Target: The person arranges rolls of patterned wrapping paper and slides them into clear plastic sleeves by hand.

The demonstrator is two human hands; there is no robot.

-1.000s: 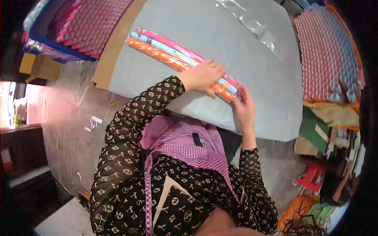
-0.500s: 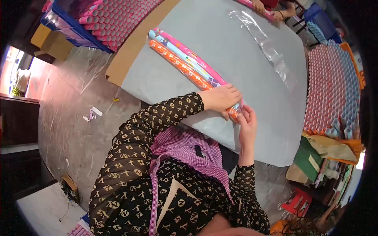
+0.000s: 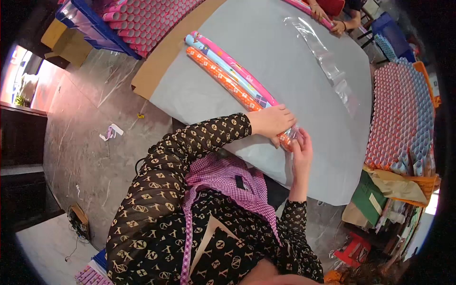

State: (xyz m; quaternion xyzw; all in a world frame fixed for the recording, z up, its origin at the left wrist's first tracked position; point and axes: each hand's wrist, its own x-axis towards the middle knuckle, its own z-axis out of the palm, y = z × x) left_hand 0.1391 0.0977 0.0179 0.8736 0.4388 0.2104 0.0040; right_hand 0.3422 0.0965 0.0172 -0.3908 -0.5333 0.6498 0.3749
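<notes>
Three rolls of wrapping paper lie side by side on the table: a pink roll, a light blue roll and an orange roll. Across their near end my left hand is closed, thumb on the near side and fingers over the top. My right hand is at the very tip of the rolls, its thumb and fingers pinching clear plastic film there. The palm of my left hand hides part of the rolls.
A long clear plastic sleeve lies on the grey table. Across it, another person's hands hold a pink roll. Stacked rolls fill a blue crate at left and a pile at right.
The whole view has shifted slightly. Both my hands stay at the near end of the rolls; the right fingers have shifted a little, and more clear film shows beside them.
</notes>
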